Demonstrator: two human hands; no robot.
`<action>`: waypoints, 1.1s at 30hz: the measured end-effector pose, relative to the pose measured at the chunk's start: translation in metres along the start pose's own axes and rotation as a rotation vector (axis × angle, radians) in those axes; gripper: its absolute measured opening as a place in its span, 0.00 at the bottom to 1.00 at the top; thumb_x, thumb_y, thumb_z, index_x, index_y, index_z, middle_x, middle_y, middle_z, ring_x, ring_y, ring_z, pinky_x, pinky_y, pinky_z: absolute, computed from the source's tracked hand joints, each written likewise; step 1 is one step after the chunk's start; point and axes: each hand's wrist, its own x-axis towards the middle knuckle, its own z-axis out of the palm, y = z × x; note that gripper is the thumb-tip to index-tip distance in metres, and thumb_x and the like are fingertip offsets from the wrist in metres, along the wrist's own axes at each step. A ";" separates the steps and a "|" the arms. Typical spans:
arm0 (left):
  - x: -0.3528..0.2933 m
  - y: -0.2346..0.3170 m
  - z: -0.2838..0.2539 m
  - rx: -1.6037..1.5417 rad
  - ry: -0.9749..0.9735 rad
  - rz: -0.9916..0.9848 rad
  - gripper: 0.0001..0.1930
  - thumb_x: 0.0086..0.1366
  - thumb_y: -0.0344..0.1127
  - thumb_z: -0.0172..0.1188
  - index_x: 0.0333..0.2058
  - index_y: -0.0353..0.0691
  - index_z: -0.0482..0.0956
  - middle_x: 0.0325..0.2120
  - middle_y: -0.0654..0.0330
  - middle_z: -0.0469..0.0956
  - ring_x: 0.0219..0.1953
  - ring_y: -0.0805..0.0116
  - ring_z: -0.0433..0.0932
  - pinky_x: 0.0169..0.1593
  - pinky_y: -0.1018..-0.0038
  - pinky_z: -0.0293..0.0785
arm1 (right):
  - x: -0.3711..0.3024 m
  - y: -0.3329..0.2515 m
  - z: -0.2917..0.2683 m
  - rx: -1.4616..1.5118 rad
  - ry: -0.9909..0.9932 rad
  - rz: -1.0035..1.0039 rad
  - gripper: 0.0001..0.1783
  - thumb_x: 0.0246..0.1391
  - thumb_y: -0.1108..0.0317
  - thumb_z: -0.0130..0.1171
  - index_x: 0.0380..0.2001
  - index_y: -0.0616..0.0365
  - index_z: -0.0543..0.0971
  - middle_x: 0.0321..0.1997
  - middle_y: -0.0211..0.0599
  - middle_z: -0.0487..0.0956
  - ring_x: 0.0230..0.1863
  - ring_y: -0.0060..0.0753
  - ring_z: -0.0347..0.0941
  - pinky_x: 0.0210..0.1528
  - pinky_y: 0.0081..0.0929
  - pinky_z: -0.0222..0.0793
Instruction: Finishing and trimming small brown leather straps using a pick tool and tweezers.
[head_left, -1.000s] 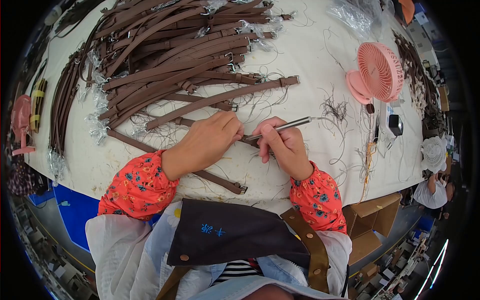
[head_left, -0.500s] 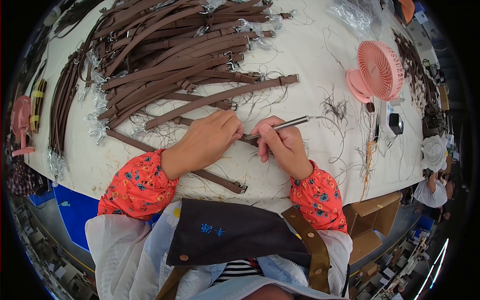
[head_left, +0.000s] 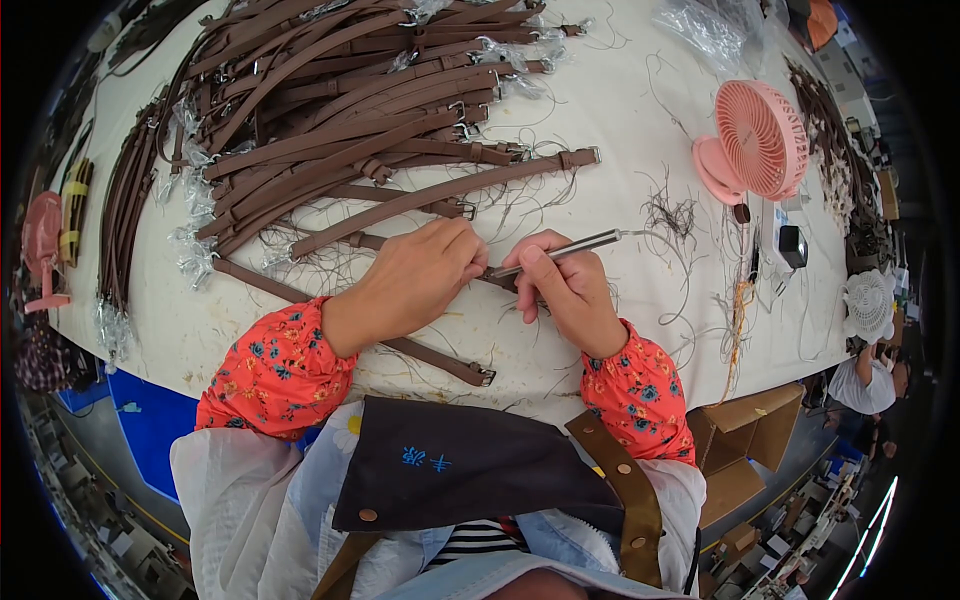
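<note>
My left hand [head_left: 418, 275] is closed, its fingers pinching a brown strap [head_left: 498, 280] whose short end shows between my two hands. My right hand [head_left: 570, 292] grips a slim silver pen-shaped tool [head_left: 585, 244], with its tip against or very near the strap by my left fingertips. I cannot tell whether it touches. From the tool's rear end a thin grey cord seems to run off to the right. Another brown strap with a buckle [head_left: 468, 374] lies beneath my left wrist. Just beyond my hands rests one more strap [head_left: 450, 192], slanting across the table.
A large pile of brown buckled straps [head_left: 330, 110], partly wrapped in clear plastic, covers the far left. At the right stand a pink fan [head_left: 760, 140] and a tangle of dark threads [head_left: 672, 215]. Loose threads litter the white table [head_left: 620, 130]. An open cardboard box [head_left: 745, 430] sits below its right edge.
</note>
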 end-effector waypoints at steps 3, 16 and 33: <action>-0.001 -0.001 0.001 -0.018 0.015 -0.007 0.08 0.59 0.27 0.61 0.33 0.39 0.69 0.30 0.57 0.71 0.34 0.54 0.74 0.34 0.63 0.70 | 0.000 -0.001 0.001 0.005 0.005 -0.003 0.28 0.69 0.59 0.48 0.17 0.69 0.76 0.35 0.35 0.77 0.18 0.19 0.70 0.23 0.19 0.68; -0.002 -0.004 -0.002 -0.138 0.006 -0.038 0.06 0.61 0.27 0.60 0.38 0.36 0.78 0.31 0.54 0.73 0.32 0.54 0.76 0.35 0.66 0.72 | 0.001 0.007 -0.004 0.020 0.047 -0.056 0.23 0.69 0.58 0.46 0.27 0.66 0.75 0.28 0.34 0.76 0.19 0.19 0.70 0.30 0.20 0.69; 0.000 -0.003 -0.002 -0.143 0.012 -0.052 0.04 0.62 0.27 0.59 0.35 0.36 0.75 0.32 0.55 0.74 0.33 0.53 0.76 0.36 0.65 0.72 | 0.000 0.002 -0.001 0.033 0.030 -0.019 0.29 0.69 0.58 0.46 0.17 0.68 0.75 0.37 0.36 0.77 0.19 0.19 0.70 0.24 0.19 0.67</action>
